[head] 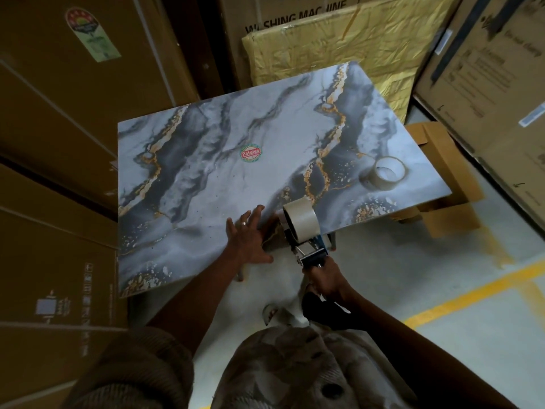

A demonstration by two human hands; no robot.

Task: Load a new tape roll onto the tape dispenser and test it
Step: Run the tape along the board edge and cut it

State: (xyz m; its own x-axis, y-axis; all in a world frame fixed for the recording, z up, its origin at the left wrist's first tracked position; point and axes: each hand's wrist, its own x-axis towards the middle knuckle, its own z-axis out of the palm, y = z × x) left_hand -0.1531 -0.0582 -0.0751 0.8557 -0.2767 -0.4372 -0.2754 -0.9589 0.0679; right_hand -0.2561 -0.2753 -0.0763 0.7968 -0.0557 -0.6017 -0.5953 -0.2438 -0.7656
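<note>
A blue hand-held tape dispenser (314,255) carries a full beige tape roll (302,221) and rests at the near edge of the marble-patterned table (206,160). My right hand (326,278) grips the dispenser's handle just off the table edge. My left hand (247,236) lies flat on the table with fingers spread, directly left of the roll. A strip of tape seems to lie under my left hand, though I cannot tell for sure. A nearly used-up tape roll (386,172) sits on the table's right side.
Tall cardboard boxes (59,143) close in on the left, behind and at the right. A yellow wrapped package (333,45) leans behind the table. A smaller open carton (442,178) sits on the floor at the right. Yellow lines mark the grey floor (442,305).
</note>
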